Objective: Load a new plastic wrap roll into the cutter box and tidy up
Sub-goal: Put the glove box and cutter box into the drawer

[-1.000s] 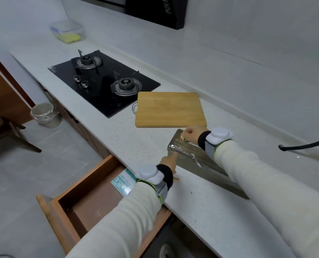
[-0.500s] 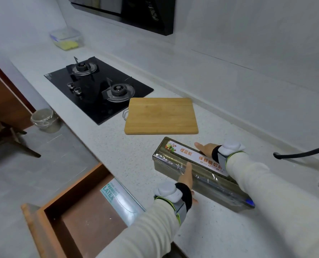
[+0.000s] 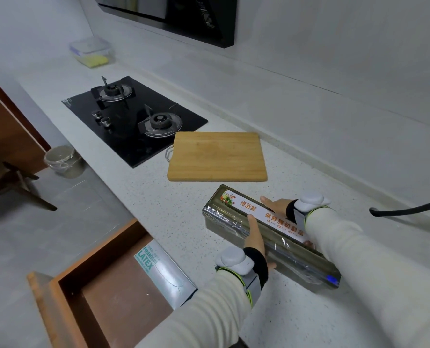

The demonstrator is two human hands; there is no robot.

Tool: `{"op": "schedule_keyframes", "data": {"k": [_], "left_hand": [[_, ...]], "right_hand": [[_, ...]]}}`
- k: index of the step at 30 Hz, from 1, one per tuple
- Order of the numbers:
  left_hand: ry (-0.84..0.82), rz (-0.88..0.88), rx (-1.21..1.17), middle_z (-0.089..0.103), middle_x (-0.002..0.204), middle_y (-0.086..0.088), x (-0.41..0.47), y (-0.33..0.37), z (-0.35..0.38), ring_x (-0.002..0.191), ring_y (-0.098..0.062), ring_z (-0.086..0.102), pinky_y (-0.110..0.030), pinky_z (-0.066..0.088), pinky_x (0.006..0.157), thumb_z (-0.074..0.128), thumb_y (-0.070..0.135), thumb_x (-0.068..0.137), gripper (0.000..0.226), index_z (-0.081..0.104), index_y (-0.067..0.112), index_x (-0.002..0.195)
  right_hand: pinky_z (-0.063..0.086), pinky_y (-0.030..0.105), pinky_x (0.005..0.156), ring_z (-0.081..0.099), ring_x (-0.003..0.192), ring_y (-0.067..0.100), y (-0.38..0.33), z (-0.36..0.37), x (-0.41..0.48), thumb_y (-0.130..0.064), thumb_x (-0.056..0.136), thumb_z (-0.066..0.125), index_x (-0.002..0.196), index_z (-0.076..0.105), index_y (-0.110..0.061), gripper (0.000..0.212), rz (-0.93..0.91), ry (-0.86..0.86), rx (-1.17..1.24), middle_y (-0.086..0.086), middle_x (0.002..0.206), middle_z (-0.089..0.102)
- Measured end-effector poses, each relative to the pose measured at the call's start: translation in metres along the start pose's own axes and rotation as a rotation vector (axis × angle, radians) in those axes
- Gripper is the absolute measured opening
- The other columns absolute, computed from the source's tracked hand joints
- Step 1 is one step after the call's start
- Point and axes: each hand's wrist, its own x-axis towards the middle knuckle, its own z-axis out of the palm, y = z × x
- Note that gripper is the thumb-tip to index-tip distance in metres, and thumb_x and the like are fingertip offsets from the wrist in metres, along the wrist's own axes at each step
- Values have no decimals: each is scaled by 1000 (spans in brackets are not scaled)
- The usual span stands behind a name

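The long plastic wrap cutter box [image 3: 227,214] lies diagonally on the speckled white counter [image 3: 158,212], its white label with orange print facing up. A strip of clear film shows along its front edge, and a blue slider [image 3: 333,278] sits at its near right end. My left hand [image 3: 255,238] lies against the box's front side with straight fingers reaching onto the top edge. My right hand [image 3: 275,204] rests flat on the label from the far side. No loose roll is in sight.
An open wooden drawer [image 3: 65,295] below the counter edge holds a latex glove box [image 3: 158,271]. A wooden cutting board [image 3: 217,156] and a black gas hob [image 3: 133,121] lie behind. A black faucet spout [image 3: 409,209] reaches in from the right. A bin [image 3: 63,160] stands on the floor.
The cutter box has been rolled over so that its label faces up. My right hand has gone from gripping its far end to lying flat on top.
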Motion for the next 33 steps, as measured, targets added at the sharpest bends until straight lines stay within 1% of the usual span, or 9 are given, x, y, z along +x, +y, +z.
{"op": "schedule_keyframes", "data": {"k": [3, 5, 11, 17, 21, 25, 29, 31, 33], "left_hand": [[18, -4, -31, 37, 149, -13, -2, 2, -6, 134, -38, 36, -58, 35, 106, 34, 82, 74, 95, 34, 18, 144], [29, -7, -36, 35, 150, -13, -3, 4, -11, 136, -39, 34, -57, 36, 106, 35, 82, 74, 96, 32, 18, 145], [51, 29, -107, 40, 146, -12, -12, 18, -40, 131, -38, 40, -55, 39, 105, 39, 80, 74, 93, 37, 17, 142], [135, 140, -114, 18, 157, -9, -25, 42, -89, 144, -31, 21, -49, 18, 119, 29, 74, 83, 89, 21, 15, 149], [154, 176, -142, 15, 158, -10, -27, 52, -128, 145, -29, 18, -45, 15, 120, 21, 67, 90, 81, 16, 12, 150], [281, 223, -51, 21, 156, -16, -38, 66, -180, 143, -33, 23, -47, 21, 118, 15, 63, 93, 78, 20, 8, 148], [254, 237, -254, 27, 154, -15, -44, 78, -232, 141, -33, 28, -47, 22, 118, 20, 74, 85, 89, 24, 11, 148], [212, 290, -281, 39, 148, -16, -52, 83, -246, 134, -33, 41, -45, 36, 110, 20, 71, 87, 84, 34, 12, 145], [277, 311, -248, 54, 135, -20, -59, 88, -266, 115, -33, 58, -35, 55, 79, 18, 70, 88, 82, 47, 10, 137]], "right_hand": [[40, 37, 100, 59, 105, 29, -4, 2, -4, -62, 93, 14, 124, 56, -2, 80, -18, -4, -10, 19, 123, 61], [39, 39, 102, 57, 114, 33, -10, 4, -7, -62, 92, 14, 125, 56, -3, 80, -29, -6, -25, 19, 125, 60], [37, 38, 103, 53, 119, 33, -45, 11, -22, -64, 91, 13, 130, 49, -2, 82, -62, 3, -97, 18, 131, 56], [34, 38, 104, 48, 124, 33, -99, 31, -38, -66, 90, 14, 135, 44, -3, 83, -149, 10, -142, 18, 138, 49], [34, 40, 105, 46, 127, 34, -135, 51, -50, -68, 89, 17, 137, 41, -3, 84, -184, -17, -150, 17, 141, 46], [39, 39, 100, 49, 123, 34, -179, 82, -66, -68, 89, 18, 134, 44, -3, 83, -245, -86, -154, 17, 138, 49], [44, 41, 95, 53, 119, 34, -219, 114, -76, -70, 86, 22, 130, 47, -3, 84, -291, -163, -117, 16, 133, 53], [47, 43, 95, 56, 115, 35, -230, 125, -78, -71, 86, 23, 128, 50, -4, 84, -295, -220, -81, 15, 129, 57], [49, 46, 96, 56, 116, 37, -243, 141, -79, -71, 86, 24, 131, 48, -5, 83, -303, -252, -76, 16, 132, 54]]}}
